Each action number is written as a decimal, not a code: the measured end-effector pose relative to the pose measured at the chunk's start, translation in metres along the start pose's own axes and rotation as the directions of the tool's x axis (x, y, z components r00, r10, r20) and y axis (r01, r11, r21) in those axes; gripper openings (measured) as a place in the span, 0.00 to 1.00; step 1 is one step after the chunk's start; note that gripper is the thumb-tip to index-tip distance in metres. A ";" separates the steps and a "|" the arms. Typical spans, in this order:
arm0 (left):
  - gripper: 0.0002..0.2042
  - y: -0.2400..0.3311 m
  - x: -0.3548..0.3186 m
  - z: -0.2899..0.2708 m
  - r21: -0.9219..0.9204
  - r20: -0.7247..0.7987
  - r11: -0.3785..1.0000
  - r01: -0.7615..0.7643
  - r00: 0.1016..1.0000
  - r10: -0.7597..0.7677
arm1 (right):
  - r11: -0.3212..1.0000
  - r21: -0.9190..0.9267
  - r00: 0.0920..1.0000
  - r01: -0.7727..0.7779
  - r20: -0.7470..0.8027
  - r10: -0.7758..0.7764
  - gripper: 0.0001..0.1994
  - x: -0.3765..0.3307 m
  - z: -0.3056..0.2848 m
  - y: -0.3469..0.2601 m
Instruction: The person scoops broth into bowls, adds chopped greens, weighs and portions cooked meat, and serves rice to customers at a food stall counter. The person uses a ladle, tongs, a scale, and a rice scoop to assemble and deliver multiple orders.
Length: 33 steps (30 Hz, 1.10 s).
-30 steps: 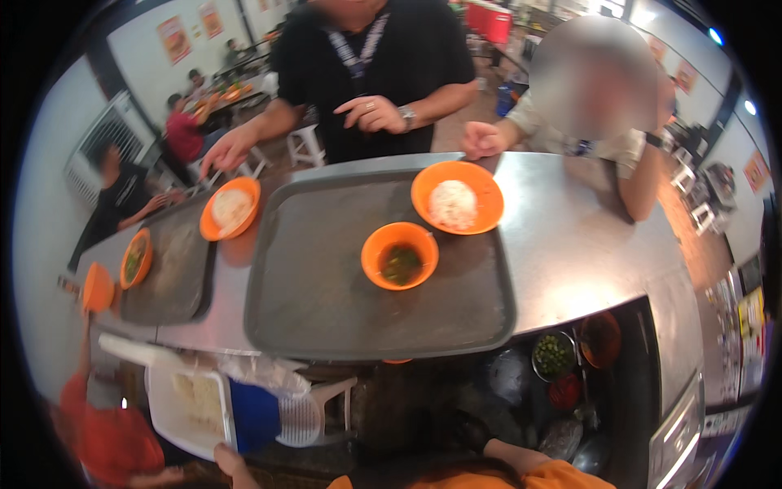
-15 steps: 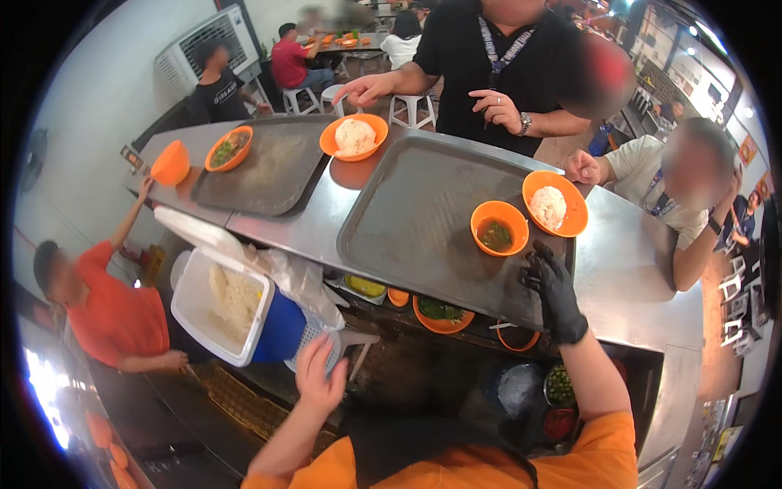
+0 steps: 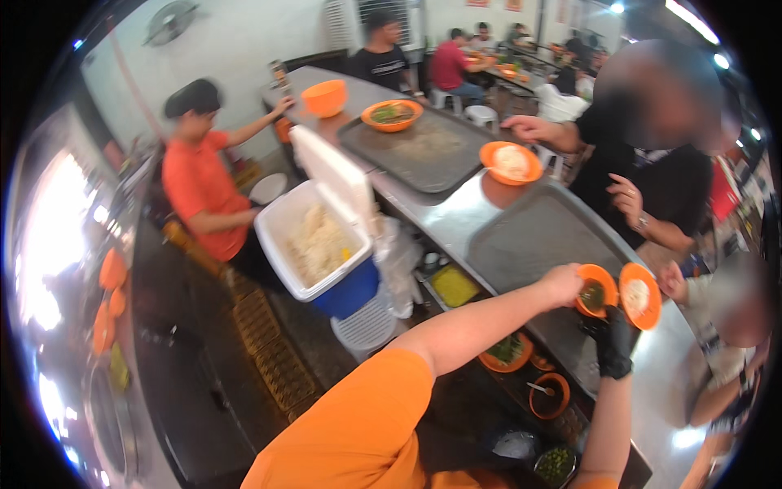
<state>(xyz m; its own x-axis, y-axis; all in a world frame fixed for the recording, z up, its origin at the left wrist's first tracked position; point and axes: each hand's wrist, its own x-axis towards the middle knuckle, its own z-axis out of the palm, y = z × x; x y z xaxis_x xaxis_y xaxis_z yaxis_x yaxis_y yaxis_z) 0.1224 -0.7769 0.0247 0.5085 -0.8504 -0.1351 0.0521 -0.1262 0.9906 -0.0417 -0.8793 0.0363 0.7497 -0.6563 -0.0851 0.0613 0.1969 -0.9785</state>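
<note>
An orange bowl of soup with green bits (image 3: 593,296) is at the right end of the grey tray (image 3: 521,244). My bare left hand (image 3: 562,285) reaches across and grips its left rim. Black-gloved, my right hand (image 3: 611,338) is closed at the near side of the same bowl; some of its fingers are hidden. Just right of that bowl is an orange bowl with a mound of rice (image 3: 638,298), close to the glove. Another orange rice bowl (image 3: 511,163) sits farther off, at the tray's far left corner.
A second tray (image 3: 423,159), a bowl of food (image 3: 391,116) and a tilted orange bowl (image 3: 324,99) lie farther left. An open white-and-blue cooler of rice (image 3: 314,244) stands left of the counter. People stand across it; a person in orange (image 3: 204,175) is at left.
My left hand has moved from beside the cooler to the soup bowl. My right hand has come onto that bowl's near side. The view has swung left.
</note>
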 end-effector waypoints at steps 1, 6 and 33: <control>0.19 0.008 -0.019 -0.007 -0.212 -0.007 0.977 -0.031 1.000 0.030 | 0.999 0.011 0.997 -0.037 0.073 0.036 0.14 -0.006 0.004 -0.006; 0.16 0.040 -0.139 -0.076 0.015 -0.074 0.999 -0.043 0.996 0.044 | 0.982 -0.178 0.955 0.068 0.297 -0.012 0.17 -0.041 0.067 -0.010; 0.27 -0.072 -1.268 -0.237 -0.494 -0.524 -0.219 0.841 -0.490 -0.697 | 0.773 -0.451 -0.019 -0.446 0.869 0.495 0.22 -0.447 0.725 0.082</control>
<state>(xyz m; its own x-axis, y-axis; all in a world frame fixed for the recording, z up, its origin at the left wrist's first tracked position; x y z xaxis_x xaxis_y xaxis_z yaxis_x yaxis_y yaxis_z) -0.3220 0.4316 0.1290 0.1651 0.7720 -0.6138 0.8412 -0.4351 -0.3211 0.1065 -0.0416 0.1303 0.5883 0.7429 -0.3195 -0.5841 0.1171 -0.8032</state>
